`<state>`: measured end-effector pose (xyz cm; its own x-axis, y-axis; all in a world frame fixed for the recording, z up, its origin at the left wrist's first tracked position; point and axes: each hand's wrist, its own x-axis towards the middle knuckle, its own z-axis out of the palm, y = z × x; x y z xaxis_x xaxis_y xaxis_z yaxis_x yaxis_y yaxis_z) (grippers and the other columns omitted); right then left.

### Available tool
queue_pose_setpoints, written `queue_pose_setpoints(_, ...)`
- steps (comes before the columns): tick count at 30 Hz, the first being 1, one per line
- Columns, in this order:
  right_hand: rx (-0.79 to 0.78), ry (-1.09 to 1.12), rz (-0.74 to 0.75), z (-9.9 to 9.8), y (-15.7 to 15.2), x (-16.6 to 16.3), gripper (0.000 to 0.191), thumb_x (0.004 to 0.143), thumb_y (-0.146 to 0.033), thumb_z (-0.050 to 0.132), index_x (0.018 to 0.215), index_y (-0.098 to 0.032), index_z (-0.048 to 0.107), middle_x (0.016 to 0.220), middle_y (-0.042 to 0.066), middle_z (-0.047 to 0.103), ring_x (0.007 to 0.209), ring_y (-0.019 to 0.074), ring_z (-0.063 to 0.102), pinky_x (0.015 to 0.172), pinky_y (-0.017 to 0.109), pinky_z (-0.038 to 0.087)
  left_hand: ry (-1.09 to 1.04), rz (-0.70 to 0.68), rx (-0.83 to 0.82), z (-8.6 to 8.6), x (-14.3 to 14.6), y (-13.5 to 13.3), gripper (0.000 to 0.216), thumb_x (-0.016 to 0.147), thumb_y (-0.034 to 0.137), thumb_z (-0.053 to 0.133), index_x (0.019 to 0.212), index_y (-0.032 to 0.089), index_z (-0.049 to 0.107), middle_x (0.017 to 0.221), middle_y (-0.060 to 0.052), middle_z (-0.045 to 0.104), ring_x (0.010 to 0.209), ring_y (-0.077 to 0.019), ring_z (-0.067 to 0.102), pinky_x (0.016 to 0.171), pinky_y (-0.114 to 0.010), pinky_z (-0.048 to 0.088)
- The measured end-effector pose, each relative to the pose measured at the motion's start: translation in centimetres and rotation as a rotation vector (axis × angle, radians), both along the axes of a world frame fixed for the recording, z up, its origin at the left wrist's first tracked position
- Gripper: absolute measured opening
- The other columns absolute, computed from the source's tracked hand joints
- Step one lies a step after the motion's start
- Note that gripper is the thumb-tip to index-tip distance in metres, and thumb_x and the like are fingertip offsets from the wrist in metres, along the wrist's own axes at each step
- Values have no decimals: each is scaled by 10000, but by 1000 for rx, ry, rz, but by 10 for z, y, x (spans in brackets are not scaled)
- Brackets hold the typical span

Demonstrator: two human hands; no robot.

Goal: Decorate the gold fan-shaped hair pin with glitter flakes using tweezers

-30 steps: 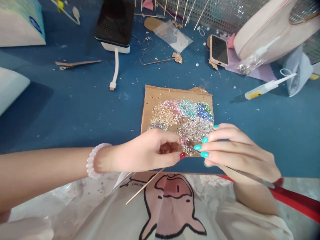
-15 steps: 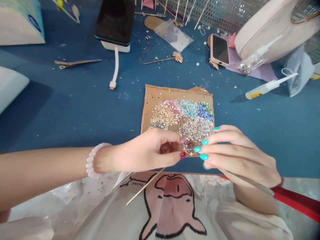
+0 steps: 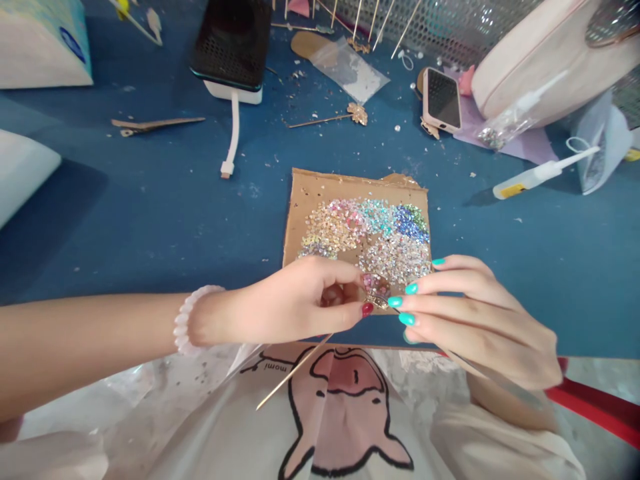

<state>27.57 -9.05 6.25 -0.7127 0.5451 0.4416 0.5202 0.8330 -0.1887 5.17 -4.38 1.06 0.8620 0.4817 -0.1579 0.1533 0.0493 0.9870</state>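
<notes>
A blue surface (image 3: pixel 165 220) is being used as the work area, while below its near edge a pale apron (image 3: pixel 220 427) printed with a pink cartoon animal is being worn. A cardboard sheet (image 3: pixel 320 185) is being kept flat near that edge. Above its near right corner, the right hand (image 3: pixel 480 317) is being held low, its fingers being closed around a slim metal tool. From the other side the left hand (image 3: pixel 280 300) is being extended, its thumb and forefinger being clamped on a small ornament. Beyond, a dark flat device (image 3: pixel 233 47) is being supported by a white block (image 3: pixel 245 95). The metal tool (image 3: pixel 515 388) is being angled toward the ornament; whether contact is being made cannot be told. Beneath the left hand, a thin stick (image 3: pixel 295 371) is being seen slanting over the apron. The ornament (image 3: pixel 376 287) is being held over the cardboard's near edge, beside loose gems (image 3: pixel 395 257) being displayed in coloured clusters.
</notes>
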Motion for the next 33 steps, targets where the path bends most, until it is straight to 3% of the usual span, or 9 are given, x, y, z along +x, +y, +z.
queue_pose_setpoints(33,32,-21,-56,-3,-8,-3,32,836,-139,638,825,-148,667,816,38,753,842,154,682,873,389,530,2,25,6,-1,1,-2,131,900,232,513,840,136,579,635,40,526,523,-68,453,463,-160,368)
